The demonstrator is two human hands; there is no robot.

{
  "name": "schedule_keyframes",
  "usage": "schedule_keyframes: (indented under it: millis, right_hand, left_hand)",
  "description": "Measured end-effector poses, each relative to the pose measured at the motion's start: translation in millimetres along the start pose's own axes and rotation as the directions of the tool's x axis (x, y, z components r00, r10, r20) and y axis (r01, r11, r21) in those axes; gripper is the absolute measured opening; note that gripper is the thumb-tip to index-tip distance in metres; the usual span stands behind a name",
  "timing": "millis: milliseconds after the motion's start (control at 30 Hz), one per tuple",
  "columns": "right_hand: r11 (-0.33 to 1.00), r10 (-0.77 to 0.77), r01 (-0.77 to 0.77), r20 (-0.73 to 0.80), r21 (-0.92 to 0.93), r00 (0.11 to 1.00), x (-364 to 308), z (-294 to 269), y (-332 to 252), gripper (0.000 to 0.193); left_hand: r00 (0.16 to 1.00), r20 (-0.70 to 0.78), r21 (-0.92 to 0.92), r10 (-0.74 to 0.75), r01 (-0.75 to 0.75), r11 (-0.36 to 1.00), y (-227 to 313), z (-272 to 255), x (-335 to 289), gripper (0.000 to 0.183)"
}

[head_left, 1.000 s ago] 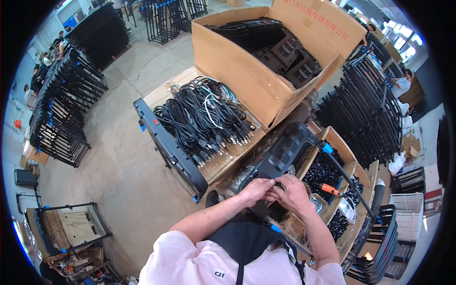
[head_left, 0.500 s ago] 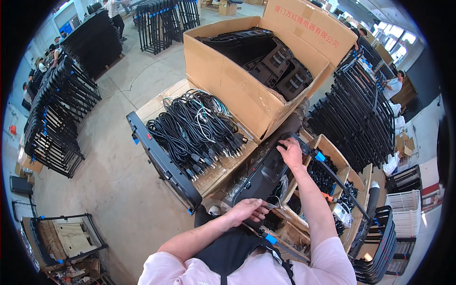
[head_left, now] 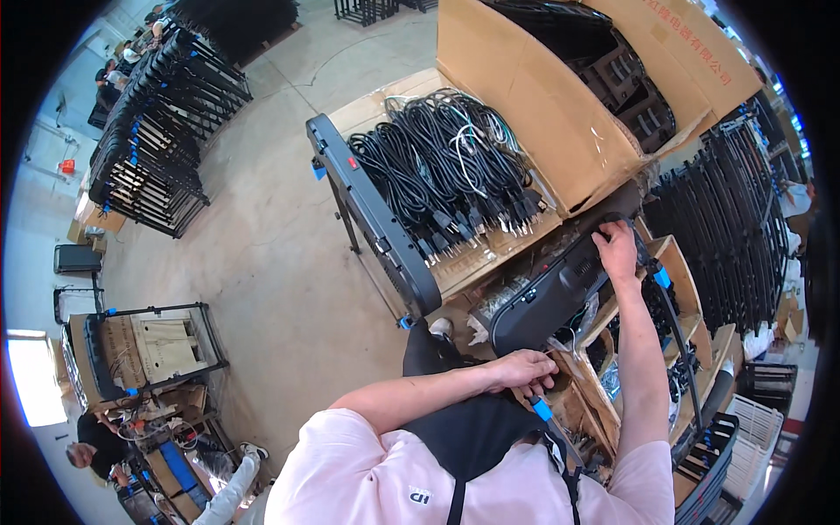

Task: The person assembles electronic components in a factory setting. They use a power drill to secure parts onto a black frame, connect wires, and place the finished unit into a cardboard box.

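Apparently steadying black casing [head_left: 535, 317] beside wooden bin [head_left: 682, 273] by resting right hand [head_left: 619, 254] on far end, while poising left hand [head_left: 520, 370] near opposite end, leaving both grips' closure indeterminate.

Free room above cords [head_left: 437, 166]; way open over floor [head_left: 262, 271] left of black panel [head_left: 372, 210]. Carton wall [head_left: 534, 114] blocks reach beyond cords. Long black casing [head_left: 542, 306] stands between cords and wooden bins [head_left: 688, 278]; black bar [head_left: 681, 350] slants across bins.
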State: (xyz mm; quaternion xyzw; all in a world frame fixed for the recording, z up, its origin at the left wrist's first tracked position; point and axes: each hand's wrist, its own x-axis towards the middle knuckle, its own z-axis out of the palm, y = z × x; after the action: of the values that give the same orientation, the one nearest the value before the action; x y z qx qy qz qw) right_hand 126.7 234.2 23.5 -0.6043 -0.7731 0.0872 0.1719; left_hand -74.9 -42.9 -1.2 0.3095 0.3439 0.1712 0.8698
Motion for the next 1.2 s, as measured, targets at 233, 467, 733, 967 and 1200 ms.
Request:
schedule_keyframes:
  millis: [233, 467, 733, 967, 1200]
  right_hand:
    - [0.975, 0.079, -0.055, -0.104, 0.213, 0.992, -40.1, -38.6, 1.8, 0.036]
    - [0.971, 0.151, -0.180, 0.176, 0.159, 0.973, -198.0, -67.6, 86.2, 0.018]
    - [0.930, 0.362, -0.259, 0.522, -0.261, 0.772, -264.3, 7.6, 149.8, 0.044]
    - [0.965, 0.235, -0.109, 0.600, -0.239, 0.765, -255.6, 46.3, 168.3, 0.053]
    - [0.974, 0.198, -0.064, 0.679, -0.217, 0.707, -248.0, 35.7, 162.5, 0.040]
  left_hand:
    - [0.999, 0.033, 0.016, 0.016, -0.017, 1.000, -0.1, 22.1, 9.7, 0.046]
    - [1.000, -0.011, -0.067, 0.008, -0.009, 0.998, -0.3, 30.0, 26.8, 0.041]
    - [0.998, -0.050, -0.001, -0.046, 0.046, 0.999, 6.0, 58.3, 66.6, 0.038]
    - [0.991, -0.112, 0.022, -0.067, 0.070, 0.997, 6.2, 76.9, 125.8, 0.036]
    - [0.973, -0.226, -0.016, -0.040, 0.038, 0.999, 10.1, 90.8, 184.2, 0.035]
